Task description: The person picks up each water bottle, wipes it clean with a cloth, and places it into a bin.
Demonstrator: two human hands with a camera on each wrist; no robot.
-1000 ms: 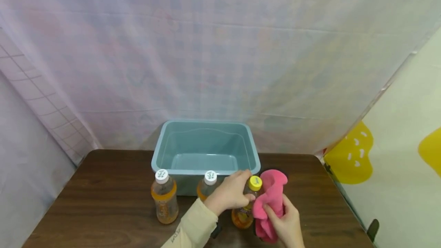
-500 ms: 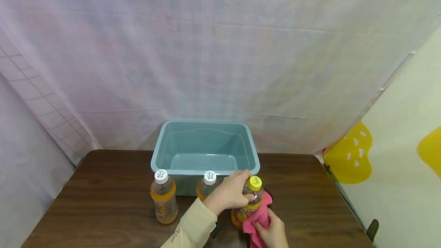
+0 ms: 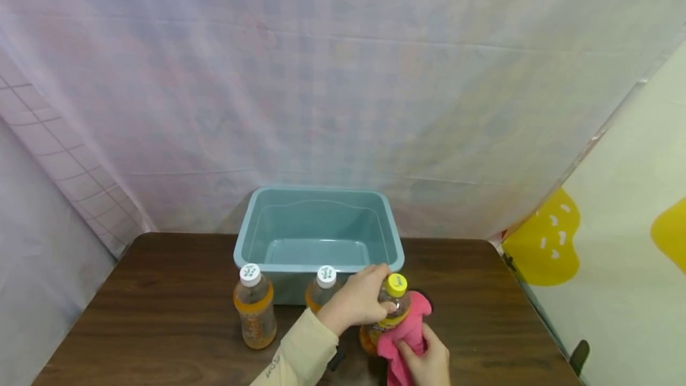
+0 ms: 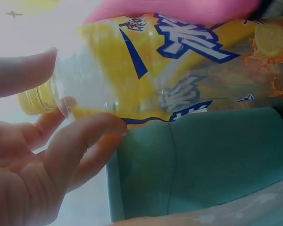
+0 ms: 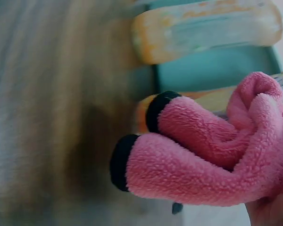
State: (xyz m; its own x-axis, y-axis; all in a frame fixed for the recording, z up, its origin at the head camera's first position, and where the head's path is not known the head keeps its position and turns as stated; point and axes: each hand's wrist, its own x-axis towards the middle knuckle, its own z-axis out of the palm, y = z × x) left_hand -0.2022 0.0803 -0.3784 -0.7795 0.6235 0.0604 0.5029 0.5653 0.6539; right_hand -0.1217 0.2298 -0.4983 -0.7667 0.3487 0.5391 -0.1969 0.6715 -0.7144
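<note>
On table (image 3: 161,314): 3 bottles (image 3: 255,313), 1 tub (image 3: 318,236), 1 cloth (image 3: 407,338).

Three bottles stand on one desk (image 3: 161,308): two white-capped bottles (image 3: 254,308) (image 3: 321,286) and one yellow-capped bottle (image 3: 387,311). There is one teal bin (image 3: 318,237), one pink cloth (image 3: 408,338), and two hands (image 3: 356,302) (image 3: 426,362).

Fluffy pink fleece cloth (image 3: 405,332), glossy clear plastic bottle (image 3: 387,317)
</note>
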